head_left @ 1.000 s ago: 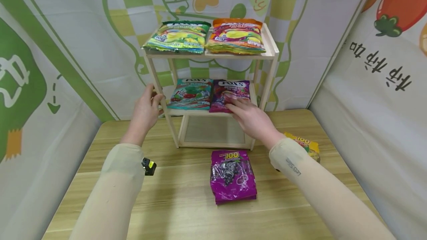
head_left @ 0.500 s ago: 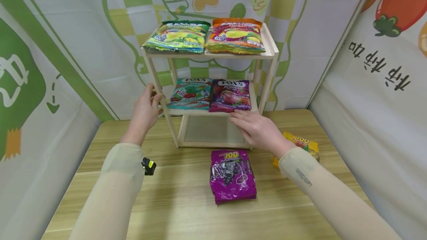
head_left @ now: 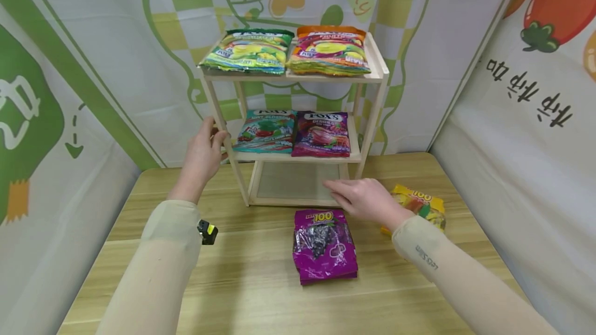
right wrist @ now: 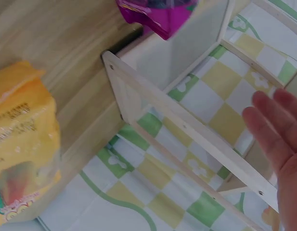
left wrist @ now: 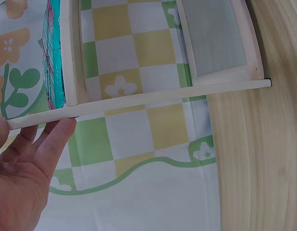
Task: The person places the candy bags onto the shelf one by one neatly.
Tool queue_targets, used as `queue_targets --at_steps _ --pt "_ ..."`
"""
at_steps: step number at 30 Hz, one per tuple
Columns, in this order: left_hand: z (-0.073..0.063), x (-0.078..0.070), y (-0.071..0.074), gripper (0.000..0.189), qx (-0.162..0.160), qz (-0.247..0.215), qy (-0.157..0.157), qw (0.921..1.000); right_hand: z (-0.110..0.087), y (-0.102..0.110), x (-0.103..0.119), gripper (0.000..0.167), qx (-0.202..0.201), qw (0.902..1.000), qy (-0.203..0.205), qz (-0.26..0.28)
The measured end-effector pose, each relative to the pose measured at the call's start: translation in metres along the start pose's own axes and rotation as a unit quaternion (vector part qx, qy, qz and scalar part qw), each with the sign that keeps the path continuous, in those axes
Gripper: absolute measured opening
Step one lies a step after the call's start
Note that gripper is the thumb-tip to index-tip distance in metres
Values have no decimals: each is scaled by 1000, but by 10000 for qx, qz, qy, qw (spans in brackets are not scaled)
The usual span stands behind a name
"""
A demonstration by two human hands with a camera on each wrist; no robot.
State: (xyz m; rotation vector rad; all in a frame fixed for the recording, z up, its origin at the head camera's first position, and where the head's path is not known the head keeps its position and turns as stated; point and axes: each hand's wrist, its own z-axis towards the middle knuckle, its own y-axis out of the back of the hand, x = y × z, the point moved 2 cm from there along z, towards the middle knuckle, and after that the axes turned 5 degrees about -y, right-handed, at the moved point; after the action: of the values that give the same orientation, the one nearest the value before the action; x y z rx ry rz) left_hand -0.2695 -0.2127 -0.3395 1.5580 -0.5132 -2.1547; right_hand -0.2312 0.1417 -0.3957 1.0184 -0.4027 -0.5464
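My left hand (head_left: pixel 200 151) grips the left front post (left wrist: pixel 138 99) of a small wooden shelf rack (head_left: pixel 265 156), thumb on one side and fingertips on the other. In front of the bottom tier, my right hand (head_left: pixel 365 198) is held with fingers extended and nothing in them. A purple Fox's Berries candy bag (head_left: pixel 321 136) lies on the middle tier beside a teal Mint Blossom candy bag (head_left: pixel 267 131). Just below the right hand, a purple grape candy bag (head_left: pixel 323 247) marked 100 lies on the table. A yellow candy bag (head_left: pixel 430 208) is partly behind the right wrist.
On the top tier lie a green-yellow candy bag (head_left: pixel 251 50) and an orange Fruits candy bag (head_left: pixel 330 50). The rack stands toward the back of the wooden table (head_left: pixel 251 283), near the printed cloth backdrop (head_left: pixel 181 71). A cloth wall (head_left: pixel 521 169) rises at the right.
My right hand has left the Berries bag and lowered past the middle tier's edge to the bottom tier's front. The left hand keeps its place on the post.
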Motion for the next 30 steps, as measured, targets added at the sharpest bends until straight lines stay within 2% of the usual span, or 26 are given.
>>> queue_targets --at_steps 5,8,11,15,17,21,24,26,30 --pt "0 1 0 36 4 20 31 10000 -8 -10 -2 29 489 9961 -738 -9" --pt "0 2 0 36 3 9 50 10000 -13 -16 -5 34 1058 9835 -1451 216" --pt "0 1 1 35 1 -6 57 10000 -19 -21 -7 44 1689 9561 -2311 631" --pt "0 0 1 36 8 -8 45 10000 -27 -26 -9 56 2210 9153 -3187 1089" --pt "0 0 0 36 8 -3 39 10000 -32 -29 -10 59 2326 9029 -3416 1186" --pt "0 -1 0 35 -14 31 20 10000 -39 -34 -13 61 2483 8882 -3638 1307" --pt "1 -1 0 36 -16 47 18 10000 -45 -39 -15 66 2694 8717 -3817 1475" --pt "1 -1 0 36 -14 39 24 10000 -50 -41 -15 73 2913 8544 -3977 1643" --pt "0 -1 0 35 2 -22 56 10000 -58 -45 -11 88 3337 8136 -4257 2135"
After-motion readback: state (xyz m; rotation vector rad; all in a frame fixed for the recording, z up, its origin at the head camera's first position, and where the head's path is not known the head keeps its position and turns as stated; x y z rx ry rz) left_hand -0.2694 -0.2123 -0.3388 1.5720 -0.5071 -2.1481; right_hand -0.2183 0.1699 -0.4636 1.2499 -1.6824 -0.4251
